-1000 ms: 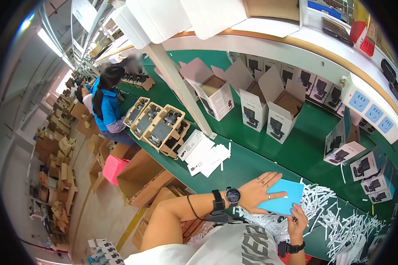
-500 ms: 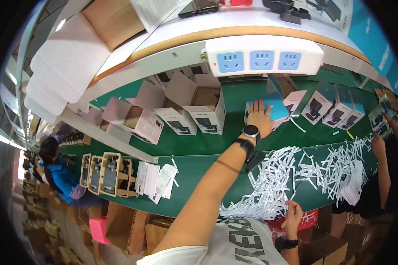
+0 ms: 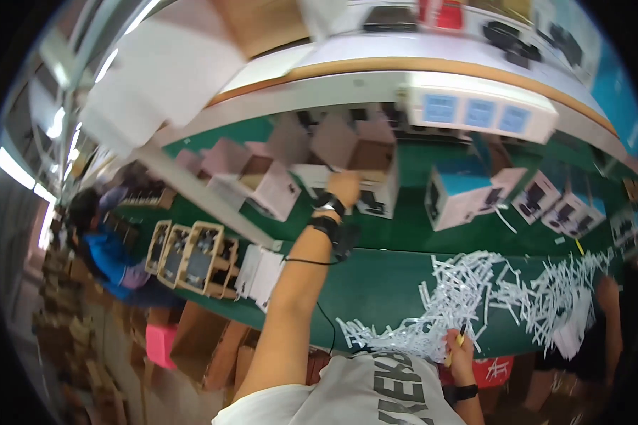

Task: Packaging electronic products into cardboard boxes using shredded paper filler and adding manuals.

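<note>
My left hand (image 3: 344, 188) reaches forward to two open-topped white cardboard boxes and overlaps the front of the right one (image 3: 378, 196). Its fingers are blurred and partly hidden, so I cannot tell whether they grip the box. A dark watch and a strap with a cable sit on that wrist. Low and near my body, my right hand (image 3: 461, 352) is closed around a slim yellow tool (image 3: 454, 348) with a dark tip. White paper strips (image 3: 446, 312) lie heaped beside it. Further right stands a closed white box with a blue top (image 3: 457, 191).
Overhead runs a shelf with a white power strip (image 3: 480, 106). More open white boxes (image 3: 266, 188) stand at left, near stacked trays (image 3: 198, 258) and white leaflets (image 3: 259, 276). Closed boxes (image 3: 563, 205) stand at right. Another person (image 3: 117, 258) is at left; a co-worker's arm (image 3: 609, 312) is at right.
My left hand has left the blue-topped box and moved left to the open boxes. The yellow tool now shows in my right hand. The whole view has shifted and blurred.
</note>
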A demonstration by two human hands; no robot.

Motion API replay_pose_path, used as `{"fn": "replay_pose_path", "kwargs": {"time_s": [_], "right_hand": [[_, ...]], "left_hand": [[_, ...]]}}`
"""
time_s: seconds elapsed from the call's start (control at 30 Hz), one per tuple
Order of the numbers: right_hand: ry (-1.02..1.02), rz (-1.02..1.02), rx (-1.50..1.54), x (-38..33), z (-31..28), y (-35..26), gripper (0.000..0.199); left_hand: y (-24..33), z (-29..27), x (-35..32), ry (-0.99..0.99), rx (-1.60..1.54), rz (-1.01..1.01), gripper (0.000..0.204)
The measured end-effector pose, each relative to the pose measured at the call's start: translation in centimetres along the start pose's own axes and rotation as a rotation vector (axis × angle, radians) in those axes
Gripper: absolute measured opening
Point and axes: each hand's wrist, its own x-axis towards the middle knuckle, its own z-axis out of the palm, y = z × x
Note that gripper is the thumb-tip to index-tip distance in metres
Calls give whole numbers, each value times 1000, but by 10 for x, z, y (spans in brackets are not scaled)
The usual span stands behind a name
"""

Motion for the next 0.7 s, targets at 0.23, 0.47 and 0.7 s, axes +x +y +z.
{"fn": "replay_pose_path", "kwargs": {"time_s": [0.23,0.47,0.7], "right_hand": [[-65,-405,-255,77,89,-124,33],[-46,-383,-225,99,117,-98,49],[108,-279,-46,48,163,-107,53]], "left_hand": [[57,-40,-183,290,-356,454,40],[84,-16,-284,355,-991,1,72],[145,40,-262,282,-1483,-212,91]]}}
